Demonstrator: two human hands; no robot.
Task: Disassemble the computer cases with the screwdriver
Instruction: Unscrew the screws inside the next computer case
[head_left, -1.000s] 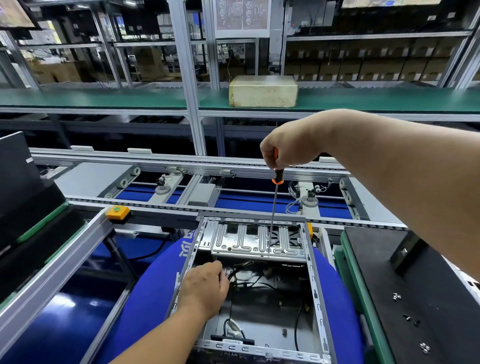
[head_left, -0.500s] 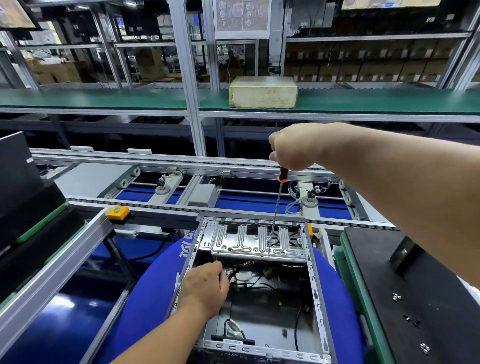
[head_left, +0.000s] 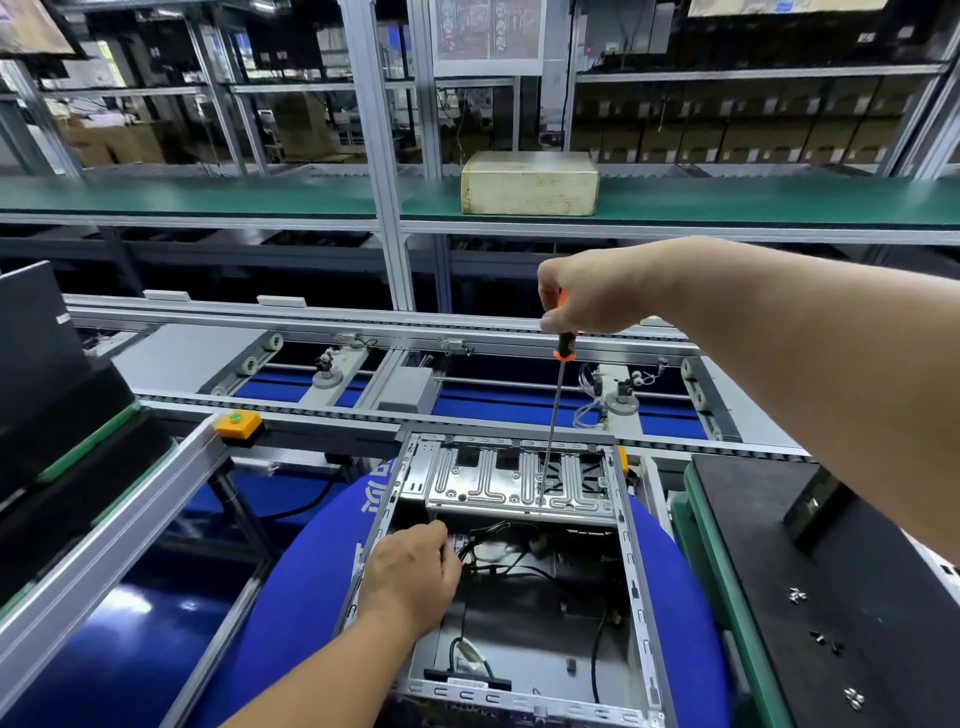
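Nearest the camera, the open computer case (head_left: 636, 582) lies on a round blue cushion (head_left: 291, 597). The left hand (head_left: 410, 574) rests on the case's left rim, its fingers (head_left: 441, 540) curled loosely down among the black cables (head_left: 498, 551) inside; whether they grip anything I cannot tell. The case also holds a dark floor panel and, at its far end, a ribbed metal drive bracket (head_left: 519, 480).

The screwdriver (head_left: 553, 415) stands nearly upright with its tip on that bracket. Over the last second the right hand (head_left: 592, 296) has shifted rightward and turned on the orange-and-black handle, while the tip has stayed on the same spot and the left hand has not moved. That reads as a screw being turned out of the bracket, so this step is likely mid-way, with the bracket still seated. The right hand's fingers are wrapped closed around the handle.

On the dark desk (head_left: 779, 571) to the right lie several loose screws (head_left: 797, 595), probably ones already taken out. Beyond the case runs a conveyor frame with an orange button box (head_left: 239, 423), and on the far green shelf sits a pale box (head_left: 530, 182).
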